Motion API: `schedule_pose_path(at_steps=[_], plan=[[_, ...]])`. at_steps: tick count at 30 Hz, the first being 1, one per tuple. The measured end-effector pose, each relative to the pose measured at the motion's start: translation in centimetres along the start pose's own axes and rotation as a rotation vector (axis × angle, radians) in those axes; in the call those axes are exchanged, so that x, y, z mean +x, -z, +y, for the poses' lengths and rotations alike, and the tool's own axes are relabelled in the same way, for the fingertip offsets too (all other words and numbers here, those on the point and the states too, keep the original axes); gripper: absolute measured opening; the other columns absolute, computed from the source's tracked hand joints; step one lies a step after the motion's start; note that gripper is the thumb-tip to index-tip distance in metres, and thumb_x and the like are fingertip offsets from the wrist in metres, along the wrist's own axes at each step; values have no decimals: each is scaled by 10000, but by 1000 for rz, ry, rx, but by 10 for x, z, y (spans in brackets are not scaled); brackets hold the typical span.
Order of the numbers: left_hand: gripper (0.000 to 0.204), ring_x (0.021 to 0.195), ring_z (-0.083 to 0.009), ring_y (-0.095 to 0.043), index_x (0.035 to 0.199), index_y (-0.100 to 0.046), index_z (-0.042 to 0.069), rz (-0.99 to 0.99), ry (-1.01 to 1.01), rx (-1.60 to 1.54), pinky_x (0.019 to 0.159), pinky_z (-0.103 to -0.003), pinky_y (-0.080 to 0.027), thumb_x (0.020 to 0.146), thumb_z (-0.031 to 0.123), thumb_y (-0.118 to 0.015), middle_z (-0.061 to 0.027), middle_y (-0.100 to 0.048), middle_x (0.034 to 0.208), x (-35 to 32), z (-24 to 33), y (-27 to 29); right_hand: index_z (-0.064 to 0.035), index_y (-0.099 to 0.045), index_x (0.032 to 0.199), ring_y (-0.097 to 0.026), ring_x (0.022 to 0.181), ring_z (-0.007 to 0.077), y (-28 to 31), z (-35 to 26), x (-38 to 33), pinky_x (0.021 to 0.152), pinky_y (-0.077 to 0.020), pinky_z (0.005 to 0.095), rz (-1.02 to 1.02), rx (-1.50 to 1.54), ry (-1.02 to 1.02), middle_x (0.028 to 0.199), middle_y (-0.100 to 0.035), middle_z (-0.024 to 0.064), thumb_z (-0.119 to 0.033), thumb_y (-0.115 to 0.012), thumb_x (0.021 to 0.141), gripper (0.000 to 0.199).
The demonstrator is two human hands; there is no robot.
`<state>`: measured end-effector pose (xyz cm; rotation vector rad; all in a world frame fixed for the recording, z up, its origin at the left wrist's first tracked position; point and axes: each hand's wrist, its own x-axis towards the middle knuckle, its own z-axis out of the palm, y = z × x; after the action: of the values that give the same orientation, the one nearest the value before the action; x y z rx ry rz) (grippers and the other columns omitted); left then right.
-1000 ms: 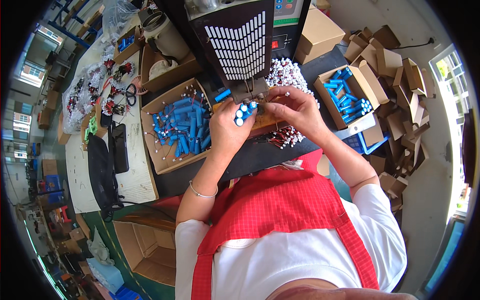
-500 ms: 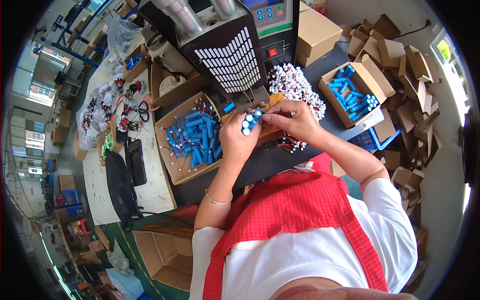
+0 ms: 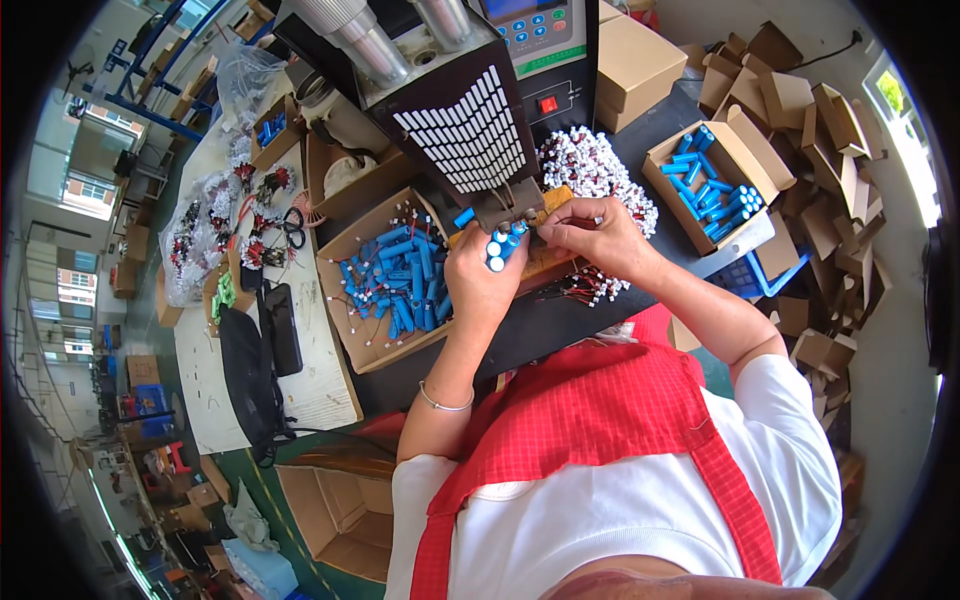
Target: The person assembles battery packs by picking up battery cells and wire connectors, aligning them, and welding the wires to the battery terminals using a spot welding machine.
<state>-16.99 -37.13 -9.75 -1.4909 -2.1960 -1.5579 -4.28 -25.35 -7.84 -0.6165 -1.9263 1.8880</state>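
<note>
My left hand (image 3: pixel 482 283) is closed around several blue cylindrical battery cells (image 3: pixel 496 264), their white ends facing up toward me. It sits just below the electrodes of a dark spot welding machine (image 3: pixel 460 125). From the right, my right hand (image 3: pixel 607 241) reaches in with thumb and forefinger pinched beside the cells. Whatever lies in that pinch is too small to make out. One loose blue cell (image 3: pixel 464 217) rests left of the electrodes. Under the hands is a yellowish block (image 3: pixel 546 266).
Left of my hands, a cardboard box (image 3: pixel 363 352) holds wired blue cells. White connectors with leads (image 3: pixel 598 180) are heaped on the right. Beyond them stands an open box of blue cells (image 3: pixel 770 165). Empty cartons (image 3: pixel 830 230) pile up at far right; a phone (image 3: pixel 284 330) lies on the left table.
The right fingertips have drawn slightly right, away from the cells. My left hand keeps its grip on the cells under the electrodes. The whole view has shifted a little.
</note>
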Motion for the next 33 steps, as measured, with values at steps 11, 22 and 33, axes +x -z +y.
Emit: schedule_pose_path(at_steps=[11,22,33], plan=[[182,622,-331,-609,718,-610,38,-130,151,135,531,-390,-483,684,198,-689,-148,-607,664,7,6,25,19,-640,892,-576,663,78,-7,3,4,590,-463,216,3,-94,57,728,-627,46,-153,-608,844,181],[386,728,-103,-558,1066,-598,115,-286,714,-1297,592,-247,-435,720,210,-742,19,-608,857,-43,25,33,16,-604,998,-541,607,73,6,-2,-38,529,-413,191,-112,-47,117,733,-608,37,-149,-529,913,200],[278,580,-78,-525,947,-615,47,-189,677,-1073,500,-199,-398,722,162,-731,-16,-592,699,-42,15,33,38,-482,1202,-608,853,140,-9,3,-35,749,-489,241,-13,-107,118,961,-628,102,-78,-498,905,319]])
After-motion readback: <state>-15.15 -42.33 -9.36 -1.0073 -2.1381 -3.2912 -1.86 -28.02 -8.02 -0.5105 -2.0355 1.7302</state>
